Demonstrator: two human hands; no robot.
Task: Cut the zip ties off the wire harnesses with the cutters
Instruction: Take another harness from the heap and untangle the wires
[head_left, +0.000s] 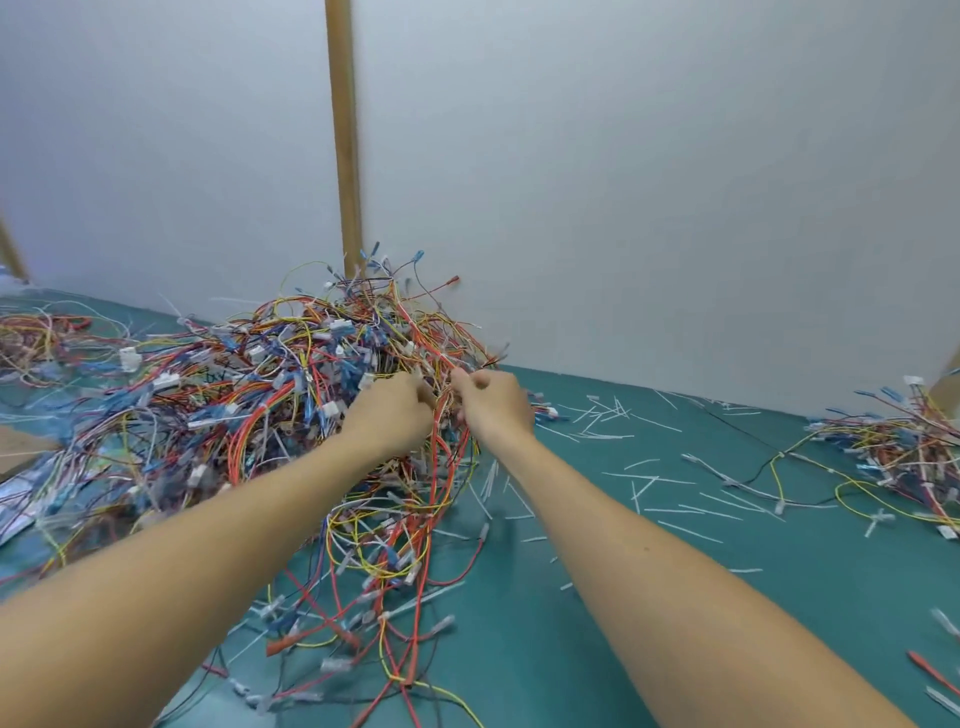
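Observation:
A big tangled heap of wire harnesses (249, 395), red, yellow, blue and white with white connectors, covers the left and middle of the green mat (597, 597). Both arms reach forward into its right side. My left hand (392, 410) grips a bunch of wires in the heap, fingers curled. Close beside it, my right hand (493, 400) pinches wires of the same bunch. A strand of red and yellow wires (436, 499) hangs down between the two hands. No cutters are in view.
Cut white zip tie pieces (654, 483) lie scattered over the mat to the right. A smaller pile of harnesses (898, 452) sits at the right edge. A white wall with a wooden post (345, 156) stands right behind the heap.

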